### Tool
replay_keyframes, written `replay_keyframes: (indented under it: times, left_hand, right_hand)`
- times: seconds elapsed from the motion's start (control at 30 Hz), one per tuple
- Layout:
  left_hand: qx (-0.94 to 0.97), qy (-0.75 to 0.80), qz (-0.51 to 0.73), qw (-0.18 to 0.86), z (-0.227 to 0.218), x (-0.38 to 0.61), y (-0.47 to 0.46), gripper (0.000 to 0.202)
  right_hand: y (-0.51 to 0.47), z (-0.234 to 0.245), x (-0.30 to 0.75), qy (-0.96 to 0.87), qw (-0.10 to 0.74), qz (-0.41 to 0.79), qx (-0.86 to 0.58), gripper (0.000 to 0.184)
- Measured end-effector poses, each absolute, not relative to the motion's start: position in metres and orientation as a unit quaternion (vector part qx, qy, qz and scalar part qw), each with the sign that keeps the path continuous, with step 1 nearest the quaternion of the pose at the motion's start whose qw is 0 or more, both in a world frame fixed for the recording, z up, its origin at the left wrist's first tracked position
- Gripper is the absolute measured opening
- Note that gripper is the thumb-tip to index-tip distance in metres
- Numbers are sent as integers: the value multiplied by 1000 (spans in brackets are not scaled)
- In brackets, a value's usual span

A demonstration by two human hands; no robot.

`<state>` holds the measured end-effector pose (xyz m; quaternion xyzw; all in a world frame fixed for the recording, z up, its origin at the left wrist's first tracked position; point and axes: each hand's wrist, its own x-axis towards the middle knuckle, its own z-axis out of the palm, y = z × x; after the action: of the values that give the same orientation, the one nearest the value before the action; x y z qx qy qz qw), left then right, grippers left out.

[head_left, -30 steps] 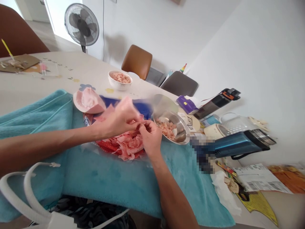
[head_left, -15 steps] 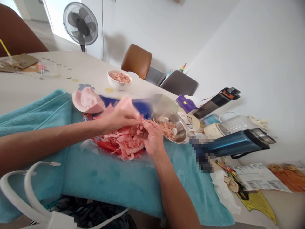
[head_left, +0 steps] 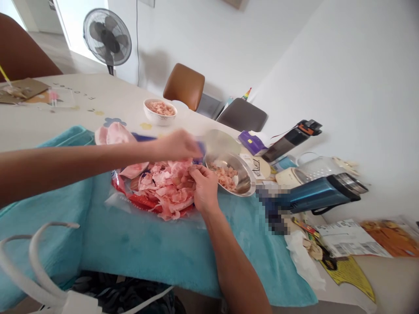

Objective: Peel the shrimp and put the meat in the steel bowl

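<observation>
A heap of pink peel pieces lies on a red and clear plastic bag over a teal towel. My right hand rests at the heap's right edge, fingers curled around a pink piece. My left hand is stretched above the heap towards the steel bowl, fingers pressed together and slightly smeared; what they hold is hidden. The steel bowl holds small pinkish bits. A large pink peel half lies behind the heap.
A white bowl of pinkish bits stands further back on the table. To the right lie a blue flask, a black bottle, papers and tissue. Chairs and a fan stand behind. White bag handles sit near left.
My left hand has left the right hand and moved right and up, towards the steel bowl. The right hand has sunk to the edge of the heap.
</observation>
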<state>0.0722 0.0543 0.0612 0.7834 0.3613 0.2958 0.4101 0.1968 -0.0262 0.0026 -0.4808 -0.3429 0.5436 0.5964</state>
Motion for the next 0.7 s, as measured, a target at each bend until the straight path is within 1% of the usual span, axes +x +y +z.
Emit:
replay_keyframes:
  times: [0.07, 0.2, 0.37, 0.5, 0.63, 0.7]
  left_hand:
    - [808, 324, 284, 402, 68, 93, 65, 11]
    - [829, 301, 248, 401, 70, 136, 78, 12]
    - [821, 312, 235, 417, 61, 163, 79, 6]
    - [808, 338, 247, 415, 62, 144, 79, 8]
    - [784, 390, 271, 400, 82, 92, 79, 17]
    - [752, 435, 294, 399, 91, 61, 75, 18]
  right_hand:
    - [-25, 2, 197, -341, 596, 548, -478, 9]
    - [-24, 2, 198, -344, 594, 556, -469, 11]
    - [-24, 1, 198, -343, 590, 561, -469, 14]
    - [-23, 0, 200, -313, 607, 568, -459, 12]
    - [-25, 4, 203, -303, 625, 582, -423, 15]
    - [-26, 5, 204, -304, 628, 589, -407, 16]
